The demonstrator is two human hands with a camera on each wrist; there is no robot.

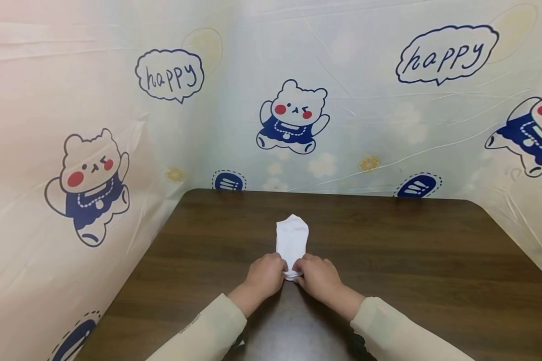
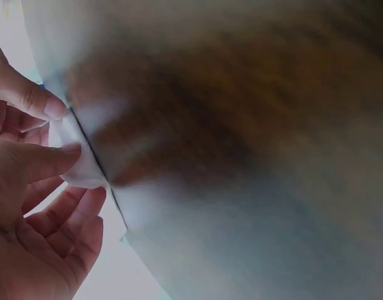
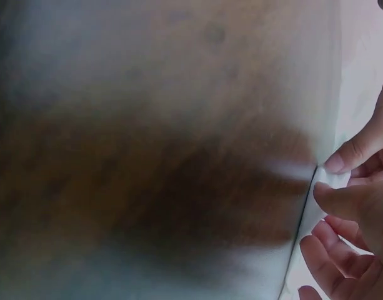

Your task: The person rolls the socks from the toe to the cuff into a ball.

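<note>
A white sock [image 1: 292, 238] lies lengthwise on the dark wooden table, its rounded end pointing away from me. At its near end the cloth is bunched in a few layers. My left hand [image 1: 266, 273] pinches the left side of this near end between thumb and fingers. Opposite it, my right hand [image 1: 320, 277] pinches the right side, the two thumbs a short gap apart. In the left wrist view, white cloth [image 2: 85, 167] shows between the thumbs and fingertips, close over the tabletop. The right wrist view shows the same grip, partly hidden by the fingers.
The brown table [image 1: 388, 250] reaches back to a printed fabric curtain [image 1: 366, 115] with cartoon bears and "happy" bubbles. Another stretch of curtain [image 1: 18, 175] runs along the table's left side. Light sleeves [image 1: 208, 326] cover both forearms.
</note>
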